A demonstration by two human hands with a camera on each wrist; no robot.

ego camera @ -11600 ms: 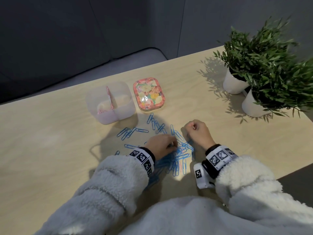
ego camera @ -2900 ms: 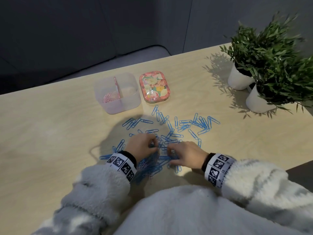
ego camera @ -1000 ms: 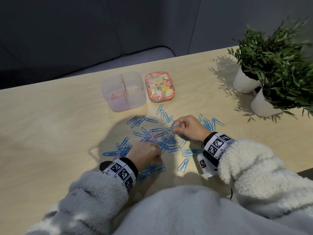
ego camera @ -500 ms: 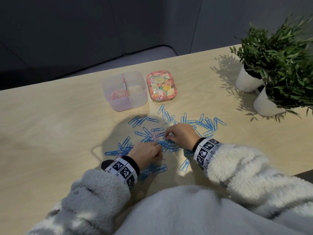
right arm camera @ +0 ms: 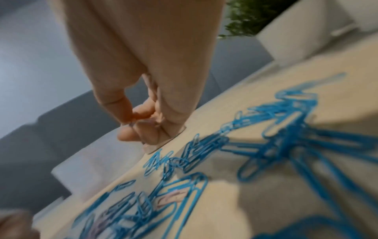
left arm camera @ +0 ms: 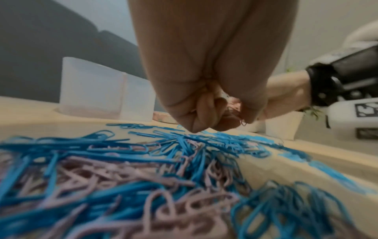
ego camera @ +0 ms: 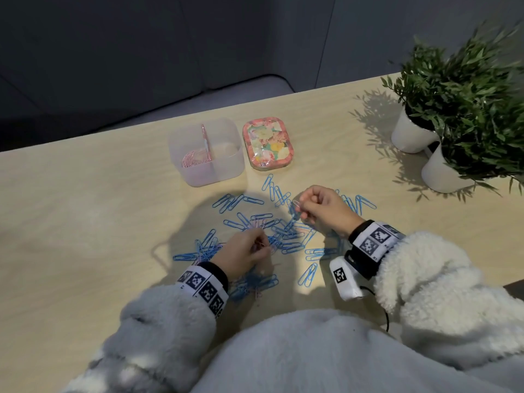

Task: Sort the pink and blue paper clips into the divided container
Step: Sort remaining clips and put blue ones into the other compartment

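On the tabletop (ego camera: pixel 71 222), the divided container (ego camera: pixel 207 168) stands at the far left of the items, pink clips (ego camera: pixel 194 160) in its left compartment. The left hand (ego camera: pixel 241 255) hovers low over the mixed pile of paper clips (ego camera: pixel 283 236), its fingers (left arm camera: pixel 206 116) curled tight and pinching a few pink ones. To the right of the container lies a floral tin (ego camera: pixel 268 146). The right hand (ego camera: pixel 323 208) is raised, thumb and forefinger pinching one pale clip (ego camera: pixel 296 204). Two potted plants (ego camera: pixel 465 103) stand at the far right.
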